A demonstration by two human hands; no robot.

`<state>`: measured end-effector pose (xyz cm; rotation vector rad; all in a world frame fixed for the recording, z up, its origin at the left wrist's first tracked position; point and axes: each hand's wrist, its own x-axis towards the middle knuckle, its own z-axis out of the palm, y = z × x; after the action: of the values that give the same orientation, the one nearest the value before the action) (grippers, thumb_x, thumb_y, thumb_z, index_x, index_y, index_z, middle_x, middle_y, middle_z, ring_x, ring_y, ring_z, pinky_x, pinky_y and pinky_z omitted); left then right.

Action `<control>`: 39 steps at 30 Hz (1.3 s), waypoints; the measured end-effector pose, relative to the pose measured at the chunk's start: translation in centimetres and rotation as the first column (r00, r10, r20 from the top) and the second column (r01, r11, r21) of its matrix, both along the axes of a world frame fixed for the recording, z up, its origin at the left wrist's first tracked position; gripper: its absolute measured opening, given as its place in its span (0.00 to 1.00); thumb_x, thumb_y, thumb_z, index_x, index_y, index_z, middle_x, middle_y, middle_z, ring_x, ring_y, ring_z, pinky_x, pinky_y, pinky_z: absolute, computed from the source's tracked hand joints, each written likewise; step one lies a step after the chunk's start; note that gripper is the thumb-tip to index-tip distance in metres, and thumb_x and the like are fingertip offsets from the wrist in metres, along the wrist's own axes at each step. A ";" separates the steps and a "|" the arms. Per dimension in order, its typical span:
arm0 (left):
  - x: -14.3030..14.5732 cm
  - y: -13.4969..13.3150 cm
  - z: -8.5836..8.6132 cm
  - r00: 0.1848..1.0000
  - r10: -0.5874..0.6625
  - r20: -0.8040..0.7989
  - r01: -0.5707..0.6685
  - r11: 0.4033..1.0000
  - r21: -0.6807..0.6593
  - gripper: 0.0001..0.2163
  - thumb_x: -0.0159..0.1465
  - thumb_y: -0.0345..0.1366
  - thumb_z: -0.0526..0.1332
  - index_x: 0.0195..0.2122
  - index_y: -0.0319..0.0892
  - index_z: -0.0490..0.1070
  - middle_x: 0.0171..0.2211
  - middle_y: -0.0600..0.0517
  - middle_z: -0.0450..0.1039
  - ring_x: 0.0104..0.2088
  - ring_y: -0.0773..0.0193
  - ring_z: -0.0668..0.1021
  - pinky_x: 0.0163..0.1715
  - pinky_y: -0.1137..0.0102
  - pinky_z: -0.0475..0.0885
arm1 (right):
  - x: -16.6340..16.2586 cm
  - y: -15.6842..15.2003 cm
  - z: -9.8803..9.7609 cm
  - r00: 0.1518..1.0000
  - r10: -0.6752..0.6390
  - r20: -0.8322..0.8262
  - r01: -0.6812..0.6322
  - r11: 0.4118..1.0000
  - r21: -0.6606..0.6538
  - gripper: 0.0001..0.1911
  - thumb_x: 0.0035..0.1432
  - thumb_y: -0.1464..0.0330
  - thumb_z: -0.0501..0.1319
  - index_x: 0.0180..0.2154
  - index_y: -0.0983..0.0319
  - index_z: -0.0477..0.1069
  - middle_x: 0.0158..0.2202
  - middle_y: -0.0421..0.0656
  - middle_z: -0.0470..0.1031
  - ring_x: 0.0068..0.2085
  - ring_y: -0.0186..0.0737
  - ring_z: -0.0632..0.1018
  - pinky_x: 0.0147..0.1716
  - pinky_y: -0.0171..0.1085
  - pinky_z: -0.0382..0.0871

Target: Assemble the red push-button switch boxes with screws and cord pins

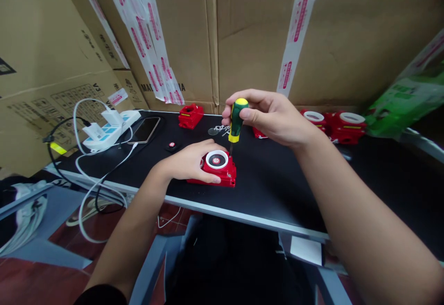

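Observation:
My left hand (192,161) is closed around the left side of a red housing (227,178) lying on the black table. A white ring (208,161) with a dark round centre sits on top of that housing. In my right hand (270,115) is a screwdriver (237,118) with a green and yellow handle, held nearly upright. Its tip points down at the housing's back right corner, by a screw; whether it sits in the screw head I cannot tell. A small black part with a red centre (172,145) lies behind my left hand.
Behind stand another red housing (190,116) and, at the right, red housings with white rings (348,127). A clear disc (213,131) and small metal pieces lie mid-table. A phone (145,130), a power strip (113,129) and white cables are at the left. Cardboard (249,32) walls the back.

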<state>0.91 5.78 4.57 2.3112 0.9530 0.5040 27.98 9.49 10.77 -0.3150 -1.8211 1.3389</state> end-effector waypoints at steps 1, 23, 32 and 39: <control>0.0 -0.1 0.0 1.000 0.002 0.002 -0.002 1.000 0.004 0.31 0.58 0.49 0.80 0.60 0.48 0.75 0.54 0.47 0.76 0.54 0.50 0.81 0.58 0.55 0.77 | -0.2 -0.1 0.1 0.999 -0.044 0.004 0.044 0.999 0.016 0.18 0.63 0.60 0.76 0.51 0.59 0.82 0.47 0.44 0.87 0.49 0.45 0.87 0.54 0.46 0.82; 0.0 -1.4 0.5 1.000 -0.017 -0.003 0.017 0.999 -0.042 0.30 0.59 0.48 0.79 0.61 0.48 0.77 0.52 0.48 0.75 0.53 0.51 0.81 0.57 0.56 0.79 | 0.0 -1.5 1.3 0.996 -0.054 0.072 0.054 0.999 0.003 0.22 0.61 0.59 0.78 0.54 0.59 0.85 0.50 0.46 0.88 0.55 0.52 0.87 0.60 0.50 0.82; 1.9 -5.1 0.0 0.967 0.254 -0.013 -0.253 0.965 0.070 0.26 0.60 0.44 0.78 0.57 0.50 0.77 0.48 0.51 0.74 0.47 0.53 0.81 0.51 0.59 0.79 | -0.7 -2.1 1.6 0.965 -0.252 0.077 0.252 0.968 0.017 0.18 0.58 0.62 0.79 0.50 0.58 0.88 0.48 0.45 0.89 0.51 0.52 0.88 0.57 0.51 0.85; 4.2 -8.0 -1.1 0.868 0.496 -0.015 -0.485 0.854 0.187 0.24 0.63 0.44 0.74 0.59 0.48 0.73 0.50 0.48 0.74 0.50 0.49 0.80 0.54 0.54 0.77 | -2.3 -2.5 1.1 0.939 -0.343 0.010 0.343 0.939 0.002 0.17 0.59 0.67 0.78 0.50 0.62 0.87 0.46 0.46 0.89 0.49 0.51 0.88 0.54 0.51 0.86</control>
<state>5.09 -2.21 3.50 2.2339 1.6061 0.7524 25.73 6.95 11.84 -0.6109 -1.6809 1.0929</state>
